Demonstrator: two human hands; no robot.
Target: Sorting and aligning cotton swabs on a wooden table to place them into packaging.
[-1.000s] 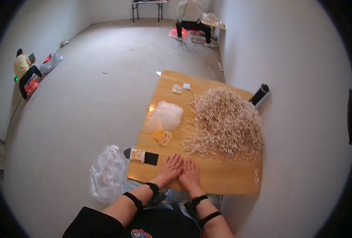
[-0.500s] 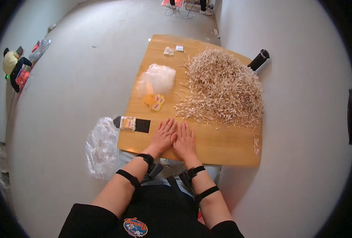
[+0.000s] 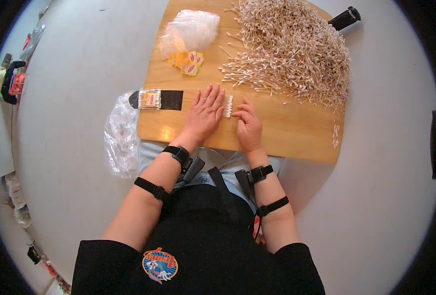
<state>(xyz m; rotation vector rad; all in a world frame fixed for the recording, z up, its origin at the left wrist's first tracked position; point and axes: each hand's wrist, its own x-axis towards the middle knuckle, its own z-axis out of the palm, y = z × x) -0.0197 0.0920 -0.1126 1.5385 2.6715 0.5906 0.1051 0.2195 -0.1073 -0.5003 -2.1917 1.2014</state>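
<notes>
Moved since half a second ago: bare right hand (image 3: 249, 125), drawn apart from bare left hand (image 3: 204, 115), with a short row of parallel white-tipped cotton swabs (image 3: 227, 105) now showing in the gap. Left hand flat over the left part of the row, fingers straight and slightly spread. Right hand just to the right of the row, fingers curled inward, tips close to its right edge; cannot tell whether touching it or pinching anything. Row lying on a light-brown wooden table (image 3: 282, 135). Left of the row, past the left hand, a flat black strip (image 3: 172, 100) with a small clear packet of swabs (image 3: 149, 99) at its outer end. Beyond the row and to its left, small yellow-and-orange printed cards (image 3: 191, 63) against a stack of clear plastic sleeves (image 3: 191, 29). Beyond the row and to its right, a large loose heap of cotton swabs (image 3: 296, 54). Far right of the row, a few separate white swabs (image 3: 336, 135).
</notes>
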